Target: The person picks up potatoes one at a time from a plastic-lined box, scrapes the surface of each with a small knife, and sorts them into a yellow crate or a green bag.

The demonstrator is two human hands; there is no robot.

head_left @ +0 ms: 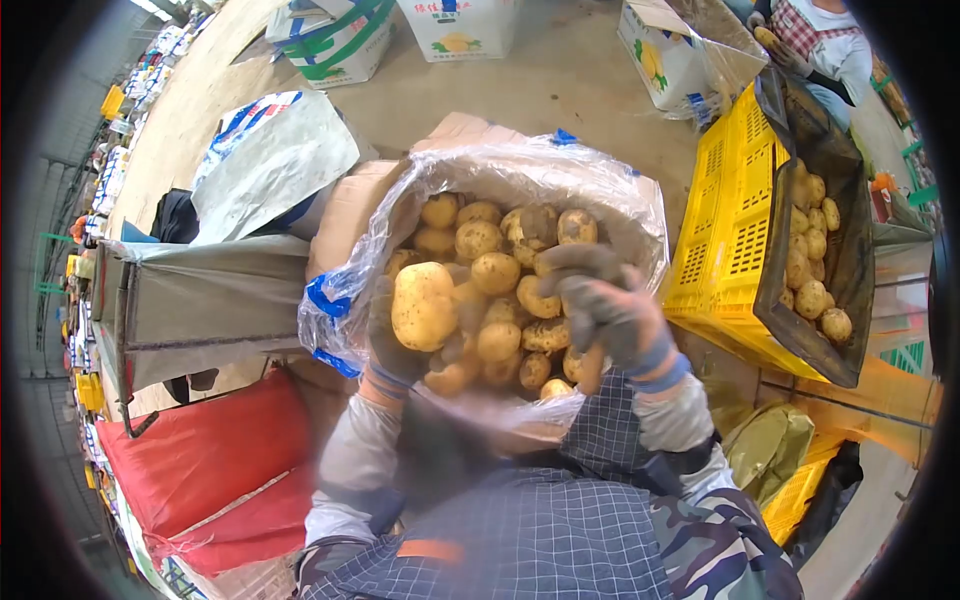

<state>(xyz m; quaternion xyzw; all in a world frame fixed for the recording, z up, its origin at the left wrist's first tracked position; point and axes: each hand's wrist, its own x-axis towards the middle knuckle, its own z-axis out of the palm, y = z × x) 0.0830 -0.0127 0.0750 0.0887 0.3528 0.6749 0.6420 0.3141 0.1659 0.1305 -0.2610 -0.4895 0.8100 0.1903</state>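
A large, pale yellow potato (424, 306) rests in my left hand (388, 338), which wears a dark glove and is closed around it. My right hand (612, 318), also gloved and a little blurred, hovers over the right side of the carton. Its fingers are bent and apart, and I see nothing held in them. Below both hands is a cardboard carton (345, 215) lined with clear plastic film (630, 205). Several potatoes (494, 273) fill it, some with dark soil on the skin.
To the right, a yellow crate (722, 220) with a dark liner holds more potatoes (815, 240). White printed cartons (455, 30) stand ahead on the floor. At left are a grey covered stand (215, 300) and a red sack (205, 465). Another person (820, 40) works at upper right.
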